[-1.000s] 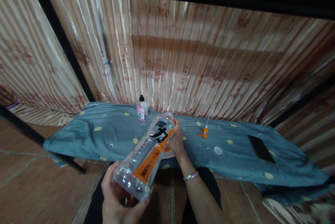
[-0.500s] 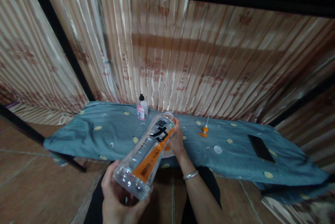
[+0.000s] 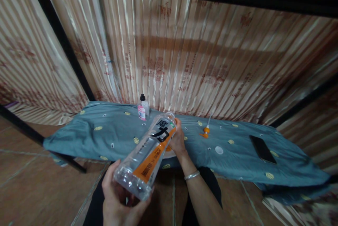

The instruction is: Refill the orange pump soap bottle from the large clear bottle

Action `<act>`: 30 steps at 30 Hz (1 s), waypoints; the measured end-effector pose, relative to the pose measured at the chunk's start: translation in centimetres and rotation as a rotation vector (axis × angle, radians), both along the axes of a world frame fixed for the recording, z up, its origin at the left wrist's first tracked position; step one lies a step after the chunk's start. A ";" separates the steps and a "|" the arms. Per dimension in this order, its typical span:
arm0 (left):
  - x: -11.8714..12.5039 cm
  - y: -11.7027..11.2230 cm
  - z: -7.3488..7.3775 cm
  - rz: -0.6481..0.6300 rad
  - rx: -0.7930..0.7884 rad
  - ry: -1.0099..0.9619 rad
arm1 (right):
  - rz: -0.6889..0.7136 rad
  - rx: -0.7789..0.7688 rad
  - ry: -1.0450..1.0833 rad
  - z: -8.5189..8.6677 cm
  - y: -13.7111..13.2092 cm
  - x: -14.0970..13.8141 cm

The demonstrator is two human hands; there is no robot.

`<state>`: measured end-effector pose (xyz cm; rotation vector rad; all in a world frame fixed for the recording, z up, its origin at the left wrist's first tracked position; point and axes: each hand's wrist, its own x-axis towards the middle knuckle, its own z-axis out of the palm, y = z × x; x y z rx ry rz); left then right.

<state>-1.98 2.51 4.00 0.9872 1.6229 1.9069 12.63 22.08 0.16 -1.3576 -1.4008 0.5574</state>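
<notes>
A large clear plastic bottle (image 3: 148, 155) with an orange and black label is held tilted between both hands, its open neck pointing away and up to the right. My left hand (image 3: 118, 194) is wrapped round its base. My right hand (image 3: 178, 139) grips it near the neck from the right side; part of its fingers are hidden behind the bottle. An orange pump head (image 3: 206, 132) with a clear tube lies on the bed, right of my right hand. Under the bottle and right wrist, a white and orange item (image 3: 169, 153) is mostly hidden.
On the teal bed sheet (image 3: 87, 141) a small pink-labelled bottle with a black cap (image 3: 142, 108) stands near the curtain (image 3: 169, 60). A white round disc (image 3: 219, 150) and a black phone (image 3: 263, 149) lie to the right. Dark metal bed posts (image 3: 60, 39) and an overhead beam frame the space.
Almost nothing differs. The view has shifted very slightly, and both hands keep the bottle in the same tilted position.
</notes>
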 end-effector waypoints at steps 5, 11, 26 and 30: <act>-0.1 0.0 -0.1 0.006 -0.036 -0.020 | -0.006 0.009 -0.004 -0.1 0.1 -0.1; 0.2 0.1 0.4 0.004 -0.012 -0.042 | 0.005 0.029 -0.003 -0.3 0.2 -0.1; -0.2 0.2 0.1 0.008 -0.024 -0.043 | 0.004 0.045 -0.004 -0.3 0.3 0.0; -0.1 0.1 -0.2 -0.005 -0.014 -0.048 | 0.001 0.044 -0.004 -0.5 0.3 0.1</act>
